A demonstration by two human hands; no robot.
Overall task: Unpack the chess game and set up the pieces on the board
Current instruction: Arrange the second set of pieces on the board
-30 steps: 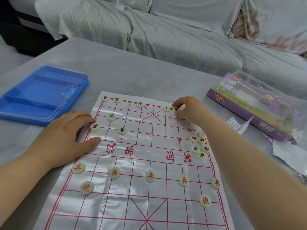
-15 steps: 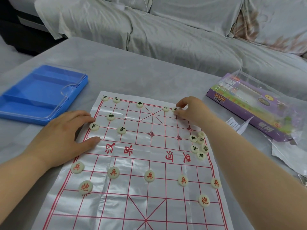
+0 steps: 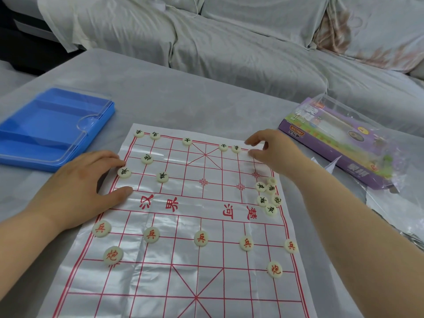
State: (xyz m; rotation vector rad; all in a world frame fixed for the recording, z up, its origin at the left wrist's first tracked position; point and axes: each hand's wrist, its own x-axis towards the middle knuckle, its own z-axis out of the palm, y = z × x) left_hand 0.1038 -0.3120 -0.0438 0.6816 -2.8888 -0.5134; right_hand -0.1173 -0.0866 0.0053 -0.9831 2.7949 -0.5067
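Board [image 3: 213, 267] lies flat on the table [image 3: 183, 95]. Its near edge is cut off by the frame & the right forearm [image 3: 355, 237] covers its near right corner. Marks on the black pieces [image 3: 187, 141] along the board's far row are too small to read. The right hand's palm faces down, so can't see inside it.

Left hand [image 3: 78, 187] lies flat on the board's left edge, fingers straight, pressing the sheet & gripping nothing. One black piece sits btwn forefinger & thumb, just beside the forefinger tip; can't tell if touching.

Right hand [image 3: 273, 150] is at the board's far right corner, fingers loosely curled, thumb & forefinger apart w/ nothing visible btwn them. The last far-row piece is just beside the fingertips, not gripped.

Loose pile [image 3: 267, 198] of black pieces sits at the board's right edge; one looks tipped on its side. Red pieces [image 3: 201, 238]: five in a row across the board's near half, two more nearer the person.

Blue tray [image 3: 46, 131] w/ clear lid is left of the board. Purple box [image 3: 339, 143] in wrap is right of it, print blurred.
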